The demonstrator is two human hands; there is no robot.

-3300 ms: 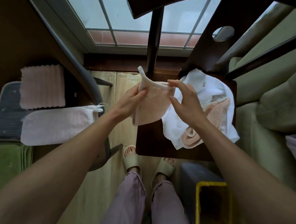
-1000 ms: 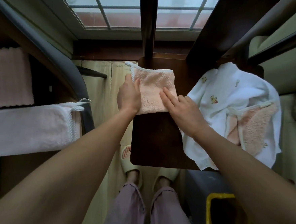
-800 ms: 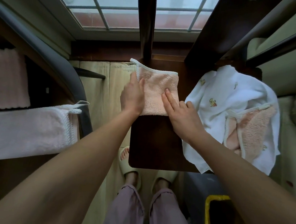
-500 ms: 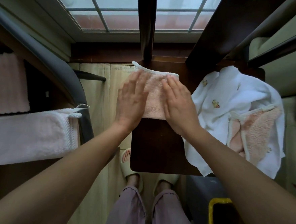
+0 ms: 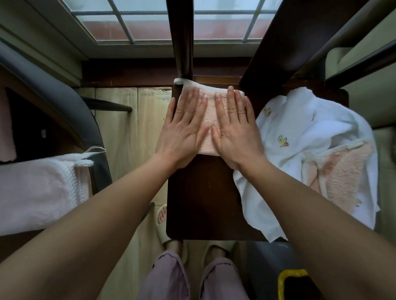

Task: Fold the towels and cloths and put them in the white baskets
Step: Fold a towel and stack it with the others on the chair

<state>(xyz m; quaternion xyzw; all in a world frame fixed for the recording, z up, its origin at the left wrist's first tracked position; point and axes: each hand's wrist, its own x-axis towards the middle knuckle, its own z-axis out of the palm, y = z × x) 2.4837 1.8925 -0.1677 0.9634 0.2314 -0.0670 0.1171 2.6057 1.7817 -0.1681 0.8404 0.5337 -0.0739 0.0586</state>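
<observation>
Head view: no legible writing.

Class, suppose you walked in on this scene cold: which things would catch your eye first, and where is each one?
First, the two hands, left hand and right hand, pressed flat side by side on a small pink cloth at the far end of a dark wooden seat. Next, the crumpled white towel heaped on the seat's right side, with another pink cloth lying on it.
</observation>
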